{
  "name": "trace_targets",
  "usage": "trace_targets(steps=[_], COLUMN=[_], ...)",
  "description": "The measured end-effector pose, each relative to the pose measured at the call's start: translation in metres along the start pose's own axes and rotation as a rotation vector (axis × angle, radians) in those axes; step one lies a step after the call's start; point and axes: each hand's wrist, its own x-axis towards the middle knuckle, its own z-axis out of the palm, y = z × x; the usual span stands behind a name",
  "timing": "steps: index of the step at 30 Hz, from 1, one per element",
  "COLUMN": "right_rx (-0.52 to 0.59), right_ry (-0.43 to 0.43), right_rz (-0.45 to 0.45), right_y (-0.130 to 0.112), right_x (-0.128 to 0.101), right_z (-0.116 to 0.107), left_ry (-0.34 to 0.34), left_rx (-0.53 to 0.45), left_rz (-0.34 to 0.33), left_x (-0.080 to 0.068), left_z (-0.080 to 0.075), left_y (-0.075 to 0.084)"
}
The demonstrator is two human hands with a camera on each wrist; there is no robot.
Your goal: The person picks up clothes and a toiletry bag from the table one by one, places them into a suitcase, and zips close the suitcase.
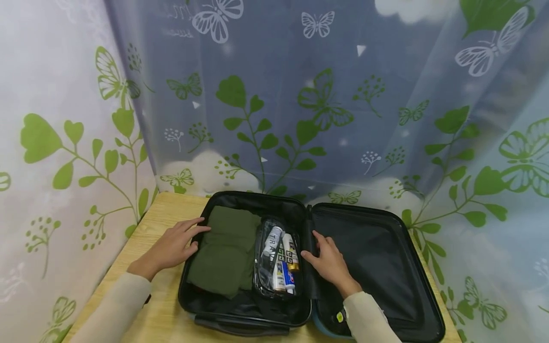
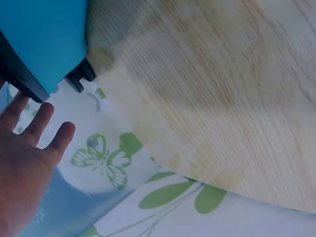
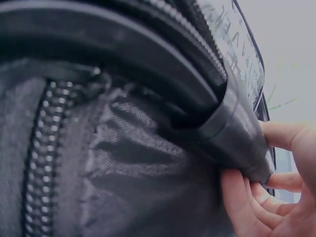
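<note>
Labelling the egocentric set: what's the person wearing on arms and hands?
Both arms wear long beige, plain sleeves, the left sleeve and the right sleeve, each ending at the wrist. The left hand and right hand are bare: no gloves, and no rings or watch that I can make out. A small green and white tag shows by the right cuff.

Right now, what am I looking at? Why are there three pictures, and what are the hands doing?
A person wears three cameras: one on the head, one on each wrist. The head picture shows an open suitcase on a wooden table. Inside lie folded green clothes and a clear toiletry pouch. The left hand rests open on the suitcase's edge by the clothes. The right hand pinches the black middle divider, seen close up in the right wrist picture. The left wrist picture shows the suitcase's blue outside.
</note>
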Motion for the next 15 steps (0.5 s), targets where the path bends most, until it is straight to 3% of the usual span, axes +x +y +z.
trace_targets(steps=[15], right_rx=[0.026], right_ry=[-0.006], right_rz=[0.011], right_y=[-0.029], right_x=[0.007], right_z=[0.022], left_ry=[0.014], left_rx=[-0.009], left_rz=[-0.009], left_x=[-0.011], left_z=[-0.015], left_y=[-0.025])
